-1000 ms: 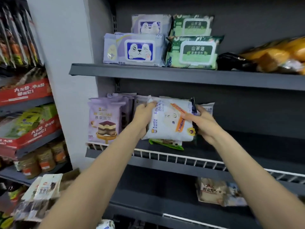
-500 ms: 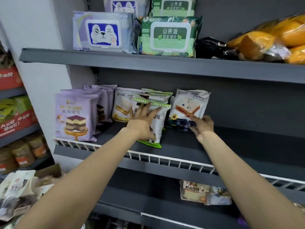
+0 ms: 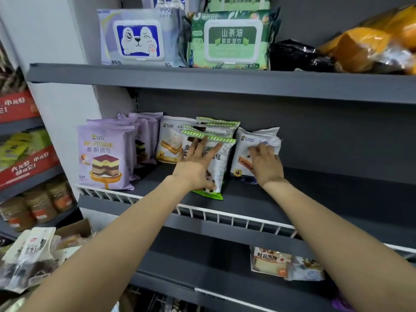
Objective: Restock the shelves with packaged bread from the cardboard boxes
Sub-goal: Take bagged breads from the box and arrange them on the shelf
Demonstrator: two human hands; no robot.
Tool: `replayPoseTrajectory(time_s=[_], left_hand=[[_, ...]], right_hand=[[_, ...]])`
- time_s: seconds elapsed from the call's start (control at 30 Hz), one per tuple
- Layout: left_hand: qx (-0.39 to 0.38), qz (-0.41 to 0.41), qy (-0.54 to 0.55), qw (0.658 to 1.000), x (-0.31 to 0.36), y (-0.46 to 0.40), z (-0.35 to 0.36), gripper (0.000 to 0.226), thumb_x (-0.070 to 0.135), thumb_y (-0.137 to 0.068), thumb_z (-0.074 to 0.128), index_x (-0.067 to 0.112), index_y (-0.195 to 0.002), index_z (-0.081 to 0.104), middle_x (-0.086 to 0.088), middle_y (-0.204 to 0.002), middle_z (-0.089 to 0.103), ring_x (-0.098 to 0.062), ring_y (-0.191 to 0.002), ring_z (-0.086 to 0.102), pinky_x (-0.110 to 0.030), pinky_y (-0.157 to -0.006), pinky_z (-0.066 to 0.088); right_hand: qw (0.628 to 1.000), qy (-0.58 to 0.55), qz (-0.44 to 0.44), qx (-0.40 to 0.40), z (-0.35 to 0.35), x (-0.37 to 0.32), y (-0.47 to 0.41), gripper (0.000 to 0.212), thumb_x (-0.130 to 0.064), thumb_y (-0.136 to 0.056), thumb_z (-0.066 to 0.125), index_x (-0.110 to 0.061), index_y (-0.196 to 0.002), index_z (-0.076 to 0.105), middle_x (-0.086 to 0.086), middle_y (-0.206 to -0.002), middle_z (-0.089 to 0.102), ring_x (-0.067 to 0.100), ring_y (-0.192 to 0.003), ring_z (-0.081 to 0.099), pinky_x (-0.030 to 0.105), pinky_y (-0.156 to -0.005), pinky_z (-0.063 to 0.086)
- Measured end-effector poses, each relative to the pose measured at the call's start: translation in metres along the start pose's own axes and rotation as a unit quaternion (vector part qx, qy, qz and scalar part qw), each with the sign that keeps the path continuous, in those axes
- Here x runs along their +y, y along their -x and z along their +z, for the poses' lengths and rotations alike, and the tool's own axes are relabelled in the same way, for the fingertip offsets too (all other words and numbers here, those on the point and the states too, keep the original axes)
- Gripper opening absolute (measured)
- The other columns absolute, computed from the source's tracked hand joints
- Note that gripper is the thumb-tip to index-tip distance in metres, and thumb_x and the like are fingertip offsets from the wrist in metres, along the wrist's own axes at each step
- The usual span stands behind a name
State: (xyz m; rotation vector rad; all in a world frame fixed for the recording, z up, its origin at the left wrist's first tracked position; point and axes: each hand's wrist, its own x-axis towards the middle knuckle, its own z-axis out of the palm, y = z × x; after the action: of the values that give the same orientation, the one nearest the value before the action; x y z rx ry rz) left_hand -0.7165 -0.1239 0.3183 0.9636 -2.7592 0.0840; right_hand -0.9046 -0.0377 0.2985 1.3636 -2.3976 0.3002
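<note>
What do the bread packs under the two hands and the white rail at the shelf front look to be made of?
Green-edged bread pack and white bread pack: likely thin plastic film, glossy, crinkled at the sealed edges. White rail: apparently coated metal wire, with thin bars and a smooth finish.

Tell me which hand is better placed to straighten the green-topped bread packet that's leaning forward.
Left. The left hand already lies flat against the green-topped packet; the right hand is occupied holding the white packet beside it.

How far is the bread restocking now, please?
Done: purple mousse packs stand on the middle shelf. In hand: left hand presses the green-edged pack; right hand steadies the white pack. Left: the shelf's right side is bare.
</note>
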Motion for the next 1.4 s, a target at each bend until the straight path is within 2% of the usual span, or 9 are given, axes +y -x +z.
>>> replayPoseTrajectory(time_s=[0.2,0.33,0.47,0.6,0.73,0.87,1.2,1.3,1.4], left_hand=[[0.009,-0.008,0.045,0.999,-0.001,0.005,-0.007,0.103,0.036,-0.074,0.074,0.039,-0.149,0.004,0.0,-0.159,-0.007,-0.025,-0.147,-0.004,-0.052,-0.118,0.01],[0.066,-0.013,0.115,0.991,-0.014,0.016,-0.018,0.065,0.021,-0.083,0.066,0.025,-0.14,0.035,-0.008,-0.15,0.025,-0.031,-0.131,0.039,-0.043,-0.101,0.041],[0.155,-0.048,0.161,0.974,-0.048,0.046,-0.03,0.038,0.015,-0.086,0.057,0.013,-0.124,0.052,-0.012,-0.125,0.052,-0.034,-0.109,0.057,-0.043,-0.086,0.05],[0.209,-0.137,0.192,0.949,-0.104,0.103,-0.03,0.025,0.016,-0.087,0.054,0.013,-0.111,0.058,-0.01,-0.106,0.067,-0.031,-0.098,0.062,-0.043,-0.08,0.051],[0.212,-0.268,0.185,0.921,-0.172,0.185,-0.015,0.022,0.02,-0.088,0.052,0.015,-0.108,0.058,-0.01,-0.094,0.07,-0.031,-0.093,0.063,-0.04,-0.076,0.051],[0.164,-0.377,0.174,0.895,-0.24,0.286,0.013,0.016,0.024,-0.089,0.052,0.017,-0.101,0.061,0.001,-0.084,0.066,-0.019,-0.081,0.059,-0.029,-0.064,0.042],[-0.036,-0.609,0.189,0.77,-0.354,0.556,0.111,0.026,0.022,-0.09,0.052,0.005,-0.107,0.06,-0.018,-0.111,0.065,-0.036,-0.105,0.059,-0.039,-0.082,0.046],[-0.092,-0.633,0.2,0.742,-0.371,0.613,0.146,0.023,0.023,-0.092,0.052,0.003,-0.102,0.059,-0.023,-0.109,0.064,-0.036,-0.106,0.059,-0.037,-0.082,0.046],[-0.163,-0.649,0.221,0.71,-0.384,0.648,0.189,0.032,0.02,-0.094,0.049,-0.002,-0.115,0.054,-0.025,-0.118,0.059,-0.037,-0.111,0.054,-0.038,-0.085,0.044]], right_hand=[[0.988,-0.126,-0.021,-0.091,-0.015,-0.016,0.003,0.058,-0.007,-0.09,0.053,-0.02,-0.142,0.032,0.009,-0.142,0.034,0.031,-0.13,0.039,0.041,-0.097,0.04],[0.97,-0.244,0.01,0.017,-0.053,-0.05,0.02,0.048,-0.004,-0.093,0.043,-0.019,-0.139,0.039,0.01,-0.141,0.037,0.029,-0.129,0.038,0.041,-0.093,0.041],[0.946,-0.294,-0.074,0.113,-0.085,-0.114,0.041,0.04,-0.007,-0.09,0.048,-0.017,-0.129,0.05,0.01,-0.131,0.047,0.029,-0.116,0.05,0.039,-0.089,0.045],[0.917,-0.347,-0.193,0.046,-0.086,-0.203,0.062,0.026,-0.01,-0.089,0.049,-0.015,-0.112,0.058,0.008,-0.109,0.057,0.026,-0.098,0.057,0.04,-0.083,0.048],[0.894,-0.369,-0.247,-0.064,-0.063,-0.301,0.096,0.027,-0.012,-0.09,0.049,-0.015,-0.116,0.057,0.009,-0.112,0.055,0.028,-0.098,0.058,0.041,-0.084,0.048],[0.867,-0.349,-0.305,-0.184,-0.031,-0.4,0.15,0.027,-0.015,-0.092,0.048,-0.017,-0.118,0.055,0.009,-0.113,0.054,0.027,-0.1,0.056,0.041,-0.085,0.048],[0.758,-0.278,-0.408,-0.427,0.074,-0.605,0.336,0.024,-0.011,-0.089,0.051,-0.004,-0.111,0.06,0.016,-0.112,0.064,0.031,-0.107,0.058,0.035,-0.083,0.044],[0.748,-0.23,-0.409,-0.469,0.118,-0.641,0.378,0.029,-0.011,-0.089,0.051,-0.005,-0.116,0.057,0.017,-0.124,0.058,0.032,-0.117,0.053,0.032,-0.088,0.042],[0.757,-0.157,-0.388,-0.502,0.165,-0.665,0.405,0.043,-0.016,-0.092,0.053,-0.006,-0.132,0.045,0.017,-0.133,0.049,0.033,-0.122,0.048,0.032,-0.091,0.04]])
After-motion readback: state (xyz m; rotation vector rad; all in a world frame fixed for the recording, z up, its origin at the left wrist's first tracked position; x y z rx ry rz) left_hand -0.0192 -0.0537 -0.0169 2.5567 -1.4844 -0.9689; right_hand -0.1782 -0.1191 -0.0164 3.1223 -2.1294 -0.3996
